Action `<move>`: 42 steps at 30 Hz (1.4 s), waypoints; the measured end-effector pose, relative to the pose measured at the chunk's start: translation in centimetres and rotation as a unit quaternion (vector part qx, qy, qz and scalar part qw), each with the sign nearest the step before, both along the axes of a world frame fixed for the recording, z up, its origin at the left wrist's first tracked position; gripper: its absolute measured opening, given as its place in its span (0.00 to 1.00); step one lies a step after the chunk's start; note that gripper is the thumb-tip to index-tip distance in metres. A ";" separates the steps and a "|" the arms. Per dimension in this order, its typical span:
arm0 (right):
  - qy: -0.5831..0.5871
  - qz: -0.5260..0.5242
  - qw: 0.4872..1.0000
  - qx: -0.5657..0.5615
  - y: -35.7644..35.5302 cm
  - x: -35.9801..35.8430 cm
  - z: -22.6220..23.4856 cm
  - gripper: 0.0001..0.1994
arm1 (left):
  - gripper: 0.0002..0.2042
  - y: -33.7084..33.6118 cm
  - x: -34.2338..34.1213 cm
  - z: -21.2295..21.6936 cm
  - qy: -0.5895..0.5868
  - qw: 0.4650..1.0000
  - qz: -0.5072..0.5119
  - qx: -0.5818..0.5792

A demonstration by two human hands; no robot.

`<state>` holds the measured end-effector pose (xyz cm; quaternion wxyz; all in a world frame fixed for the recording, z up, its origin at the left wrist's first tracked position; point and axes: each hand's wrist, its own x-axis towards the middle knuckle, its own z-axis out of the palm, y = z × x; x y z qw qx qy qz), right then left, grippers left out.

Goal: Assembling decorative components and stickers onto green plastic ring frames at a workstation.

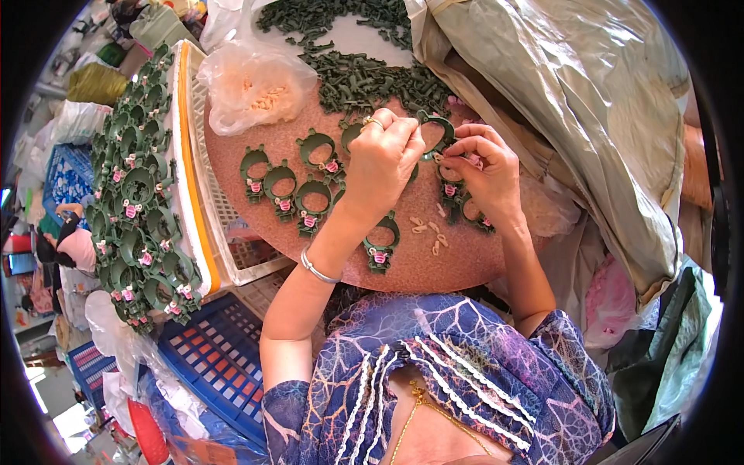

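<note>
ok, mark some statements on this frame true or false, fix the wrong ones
1. The left hand lies flat. False: its fingers are bent, at a dark-green ring-shaped piece.
2. The right hand pinches a small cream-coloured piece. True.
3. A silver metal bangle circles the right wrist. False: the left wrist.
4. A heap of small dark-green parts lies beyond both hands. True.
5. A translucent plastic bag sits right of both hands. False: left of them.

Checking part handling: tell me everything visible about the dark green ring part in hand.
The dark green ring part looks like moulded plastic: an open hoop, lower end partly hidden by the right hand, which pinches a small cream piece close by, contact unclear. The left hand pinches its left side over the table.
</note>
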<state>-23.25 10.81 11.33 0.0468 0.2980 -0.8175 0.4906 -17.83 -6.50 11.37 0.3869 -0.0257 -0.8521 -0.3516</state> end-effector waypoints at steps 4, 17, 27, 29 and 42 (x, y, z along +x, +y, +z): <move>0.004 -0.008 1.000 -0.002 0.1 0.2 0.0 0.10 | 0.07 -0.2 0.3 0.2 0.015 0.999 -0.026 -0.027; 0.117 -0.034 0.990 -0.071 -1.5 2.7 -0.2 0.08 | 0.08 1.0 2.0 0.3 0.067 0.993 0.094 0.024; -0.081 0.014 0.970 -0.227 -1.3 3.0 0.2 0.06 | 0.12 2.0 3.4 -0.6 0.109 0.987 0.107 0.048; -0.041 0.020 0.973 -0.224 -1.2 2.7 -0.2 0.06 | 0.12 2.1 3.6 -0.6 0.115 0.986 0.109 0.043; -0.103 0.033 0.985 -0.135 -0.2 1.9 -0.1 0.10 | 0.08 2.1 4.1 0.4 0.054 0.995 0.085 -0.006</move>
